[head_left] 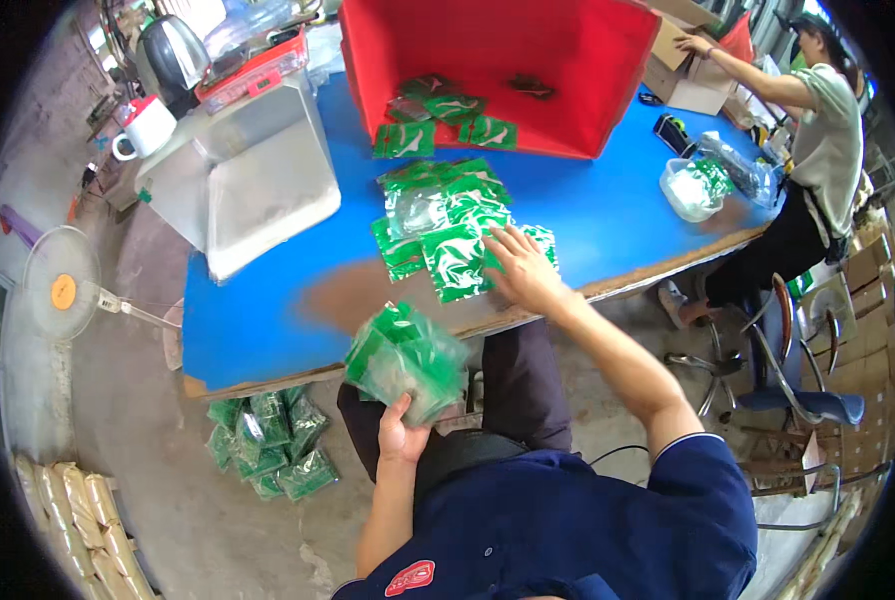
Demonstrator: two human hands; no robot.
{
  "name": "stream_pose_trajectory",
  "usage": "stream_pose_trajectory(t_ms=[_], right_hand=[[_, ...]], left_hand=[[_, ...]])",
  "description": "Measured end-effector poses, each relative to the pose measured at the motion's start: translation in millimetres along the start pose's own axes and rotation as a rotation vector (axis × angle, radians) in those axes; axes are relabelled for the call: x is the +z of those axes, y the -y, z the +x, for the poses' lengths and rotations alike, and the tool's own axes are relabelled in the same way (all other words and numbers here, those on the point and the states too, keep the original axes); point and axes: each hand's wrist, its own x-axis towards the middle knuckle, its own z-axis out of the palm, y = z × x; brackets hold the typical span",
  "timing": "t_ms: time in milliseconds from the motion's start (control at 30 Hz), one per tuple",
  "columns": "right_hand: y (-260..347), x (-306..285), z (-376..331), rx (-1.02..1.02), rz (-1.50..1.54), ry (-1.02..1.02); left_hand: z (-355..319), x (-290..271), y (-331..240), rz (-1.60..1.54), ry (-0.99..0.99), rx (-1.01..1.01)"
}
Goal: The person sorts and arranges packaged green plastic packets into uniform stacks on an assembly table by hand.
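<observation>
Your left hand [400,432] is clenched from below around a thick stack of green-and-clear plastic sachets [408,360], held over your lap just off the near edge of the blue-topped worktable [258,320]. Stack is tilted, long axis running roughly lower-left to upper-right.

Your right hand [528,272] is open, fingers spread flat, palm down on the loose pile of green foil sachets [448,225] lying on the table. Not gripping anything yet, just pressing on the near-right sachets.

Key relation: the loose pile sits directly under and ahead-left of your right fingertips, so right hand is the nearer one by far. The held stack is below and to the left of that pile, across the table edge, well apart from the right hand.

More sachets lie farther back at the mouth of the red open-sided bin [488,70]. Bagged green bundles [268,440] sit on the floor under the table's left side.
</observation>
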Motion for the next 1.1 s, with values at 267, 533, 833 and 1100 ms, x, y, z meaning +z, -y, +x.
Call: stream_pose_trajectory(t_ms=[267,533,833,1100], right_hand=[[-44.6,-17.9,63.9,-0.501,-0.290,0.541],[-46.2,-22.8,123.6,-0.050,0.251,0.741],[-34.8,16.5,101.4,0.076,0.282,0.587],[116.5,-15.8,28.9,-0.708,0.407,0.445]], left_hand=[[-9.2,-33.9,-20.2,-0.032,0.064,0.034],[-15.0,-19.8,-15.1,-0.120,0.134,0.062],[-10.0,17.7,-22.9,0.128,0.135,0.076],[-8.1,21.4,-28.3,-0.155,0.248,0.014]])
